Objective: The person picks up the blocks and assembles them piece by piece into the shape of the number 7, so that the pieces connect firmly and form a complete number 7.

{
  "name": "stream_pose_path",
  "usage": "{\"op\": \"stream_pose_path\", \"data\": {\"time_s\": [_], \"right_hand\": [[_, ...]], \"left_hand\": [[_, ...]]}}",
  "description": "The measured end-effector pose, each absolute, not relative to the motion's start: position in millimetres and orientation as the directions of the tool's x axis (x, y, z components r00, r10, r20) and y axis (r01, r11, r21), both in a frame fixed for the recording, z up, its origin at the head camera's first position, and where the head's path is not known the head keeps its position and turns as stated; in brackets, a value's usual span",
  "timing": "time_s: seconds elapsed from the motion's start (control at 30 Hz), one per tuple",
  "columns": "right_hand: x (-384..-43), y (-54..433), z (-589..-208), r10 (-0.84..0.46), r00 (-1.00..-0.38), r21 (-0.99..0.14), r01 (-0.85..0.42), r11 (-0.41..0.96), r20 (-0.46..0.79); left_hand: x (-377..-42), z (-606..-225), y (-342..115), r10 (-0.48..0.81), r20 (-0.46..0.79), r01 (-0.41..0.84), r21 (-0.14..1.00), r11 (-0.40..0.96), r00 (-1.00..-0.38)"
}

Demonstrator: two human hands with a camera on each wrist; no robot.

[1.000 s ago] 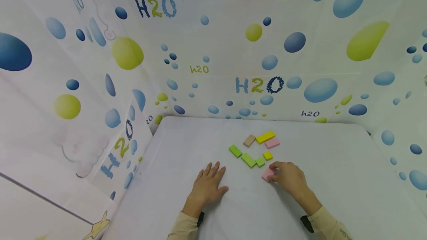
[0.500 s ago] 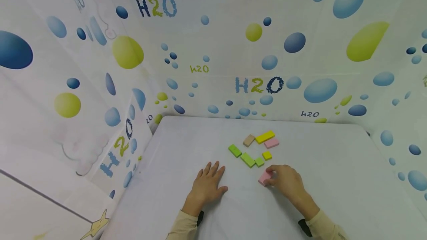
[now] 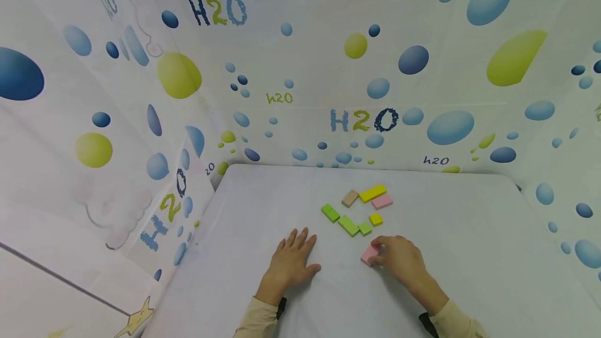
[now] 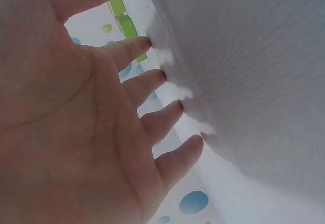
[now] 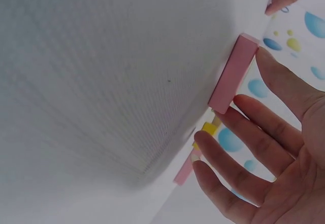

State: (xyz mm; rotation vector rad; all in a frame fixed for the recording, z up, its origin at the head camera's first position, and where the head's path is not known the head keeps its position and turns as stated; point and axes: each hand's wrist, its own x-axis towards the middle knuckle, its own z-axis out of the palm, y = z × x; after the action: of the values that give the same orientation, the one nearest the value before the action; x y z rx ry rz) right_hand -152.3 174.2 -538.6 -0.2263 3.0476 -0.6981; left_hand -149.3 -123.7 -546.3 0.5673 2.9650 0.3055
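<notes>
My right hand (image 3: 405, 261) pinches a pink wooden block (image 3: 368, 256) by its ends, low at the tabletop. In the right wrist view this pink block (image 5: 234, 74) lies between the thumb and the fingers, with the other fingers spread. My left hand (image 3: 290, 264) rests on the white table with its fingers straight and spread. The left wrist view shows its palm and the fingertips touching the cloth. Just beyond the held block lie a small green block (image 3: 365, 229), a longer green block (image 3: 348, 226) and a small yellow block (image 3: 376, 219).
Farther back are another green block (image 3: 331, 213), a tan block (image 3: 350, 198), a long yellow block (image 3: 373, 193) and a second pink block (image 3: 382, 202). Together the blocks form a loose ring. A patterned curtain (image 3: 310, 56) stands along the table's back edge.
My right hand has slid the pink block left and slightly toward me, away from the small yellow block. My left hand and the other blocks have stayed in place.
</notes>
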Motion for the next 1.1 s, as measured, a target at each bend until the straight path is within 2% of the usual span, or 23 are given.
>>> {"op": "stream_pose_path", "data": {"time_s": [0.4,0.67,1.1], "right_hand": [[-144.3,169.3,-537.8,-0.169,-0.985,-0.434,-0.168,0.885,0.036],[-141.3,166.5,-537.2,-0.179,-0.983,-0.418,-0.181,0.89,0.044],[-135.3,160.7,-536.5,-0.181,-0.983,-0.416,-0.161,0.895,-0.008]], "left_hand": [[-149.6,-545.6,-123.1,0.374,-0.071,0.348,0.241,0.906,-0.925],[-149.6,-544.3,-122.4,0.368,-0.091,0.342,0.218,0.914,-0.925],[-148.3,-543.7,-122.4,0.373,-0.074,0.351,0.213,0.912,-0.925]]}}
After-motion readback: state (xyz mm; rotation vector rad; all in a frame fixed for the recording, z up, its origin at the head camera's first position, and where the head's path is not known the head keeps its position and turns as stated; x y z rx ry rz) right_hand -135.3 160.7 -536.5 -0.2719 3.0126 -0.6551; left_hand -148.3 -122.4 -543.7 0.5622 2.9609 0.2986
